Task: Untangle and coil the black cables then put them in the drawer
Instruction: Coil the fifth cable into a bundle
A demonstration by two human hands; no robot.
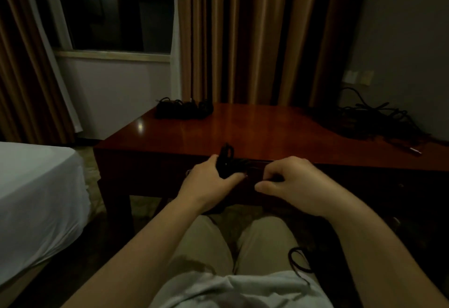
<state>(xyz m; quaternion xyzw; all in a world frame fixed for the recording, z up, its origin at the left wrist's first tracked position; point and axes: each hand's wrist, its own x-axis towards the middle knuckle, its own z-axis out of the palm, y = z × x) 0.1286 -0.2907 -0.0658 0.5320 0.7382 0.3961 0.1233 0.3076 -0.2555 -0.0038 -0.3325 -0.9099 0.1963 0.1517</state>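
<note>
At the front edge of the dark wooden desk [255,125], our left hand [209,181] grips a coiled black cable [226,162] while our right hand [294,181] pinches its strand, tangled cables [374,120] lying far right.

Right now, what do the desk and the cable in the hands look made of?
Desk: reddish-brown wood or veneer, glossy lacquer by the light reflections on its top. Cable: black, matte, probably rubber or plastic sheathing; it bends into tight loops in the left hand. Dim light leaves both uncertain.

Desk [267,128] — cable piles [183,108] L+R.
</note>
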